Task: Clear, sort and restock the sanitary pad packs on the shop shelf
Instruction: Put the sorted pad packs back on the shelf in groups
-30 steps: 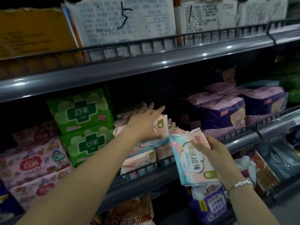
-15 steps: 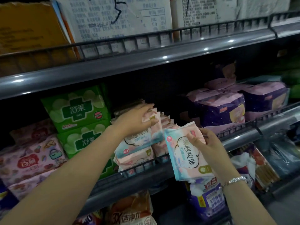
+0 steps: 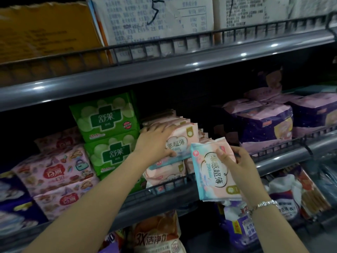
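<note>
My left hand (image 3: 156,141) grips the front pink pad pack (image 3: 184,141) of a row of like packs on the middle shelf (image 3: 284,157), fingers over its top and thumb under its face. My right hand (image 3: 237,161) holds a separate pink-and-blue pad pack (image 3: 213,170) upright in front of the shelf rail, just right of the row. More pink packs (image 3: 164,176) lie stacked under the gripped one.
Green packs (image 3: 105,121) stand left of the row, with pink patterned packs (image 3: 54,170) further left. Purple packs (image 3: 264,125) fill the right side. Cardboard boxes (image 3: 45,31) sit on the top shelf. Detergent bags (image 3: 156,236) lie on the lower shelf.
My left hand went from reaching over the row to closing on the front pink pack and tilting it forward. My right hand kept its pack, shifting slightly.
</note>
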Demonstrator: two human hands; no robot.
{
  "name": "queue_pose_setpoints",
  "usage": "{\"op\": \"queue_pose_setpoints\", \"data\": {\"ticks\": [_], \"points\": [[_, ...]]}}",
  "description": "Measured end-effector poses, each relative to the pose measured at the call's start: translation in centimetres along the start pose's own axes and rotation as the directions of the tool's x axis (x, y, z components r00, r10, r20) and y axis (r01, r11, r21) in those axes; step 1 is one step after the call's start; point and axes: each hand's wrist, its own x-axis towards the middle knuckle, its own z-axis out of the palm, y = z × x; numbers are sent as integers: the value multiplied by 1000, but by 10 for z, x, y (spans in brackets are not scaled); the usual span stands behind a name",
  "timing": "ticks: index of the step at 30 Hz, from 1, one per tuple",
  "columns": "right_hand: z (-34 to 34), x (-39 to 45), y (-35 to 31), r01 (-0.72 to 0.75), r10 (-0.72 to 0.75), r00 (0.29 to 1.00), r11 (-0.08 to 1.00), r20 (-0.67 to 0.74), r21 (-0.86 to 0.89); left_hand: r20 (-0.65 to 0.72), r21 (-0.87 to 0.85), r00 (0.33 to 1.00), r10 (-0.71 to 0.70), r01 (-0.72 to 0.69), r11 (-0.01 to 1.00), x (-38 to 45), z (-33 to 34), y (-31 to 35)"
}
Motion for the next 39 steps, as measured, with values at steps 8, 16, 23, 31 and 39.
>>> {"op": "queue_pose_setpoints", "data": {"ticks": [8,16,23,31,39], "points": [[3,4,1,29,-28,999,999,-33,39,19,56,993,-116,114,992,8,-8,10],[-1,8,-2,67,-61,996,993,-62,99,-1,-50,998,-57,57,997,8,-10,8],[-6,10,-8,97,-97,995,991,-15,93,-71,-77,996,-50,44,996,-1,-17,2],[-16,10,-9,86,-87,996,995,18,45,-224,21,972,72,-70,997,-26,-8,5],[-25,7,-7,93,-93,996,995,-14,35,-32,292,989,141,-126,948,-24,35,6]]}}
